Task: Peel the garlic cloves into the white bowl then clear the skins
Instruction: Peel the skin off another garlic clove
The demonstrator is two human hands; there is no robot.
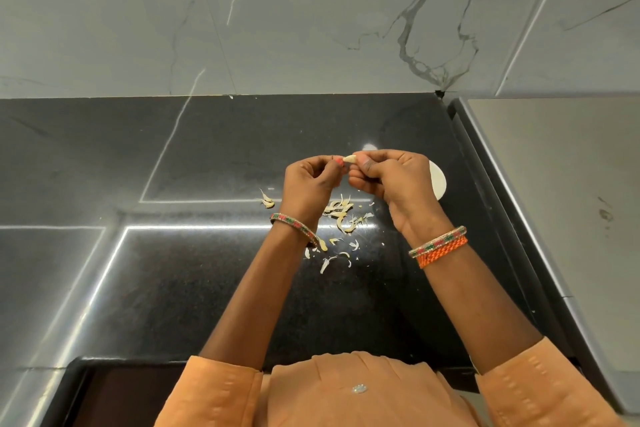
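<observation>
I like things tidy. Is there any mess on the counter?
Yes. Papery garlic skins lie scattered on the black counter under the hands, not in the white bowl. That fits peeling; nothing looks broken.

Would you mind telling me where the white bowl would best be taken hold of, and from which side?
Probably by the exposed right rim of the white bowl, approached from the right. The right hand hides its left part, and only that curved edge shows. The garlic clove, pinched between both hands, including the left hand, must be released first.
</observation>
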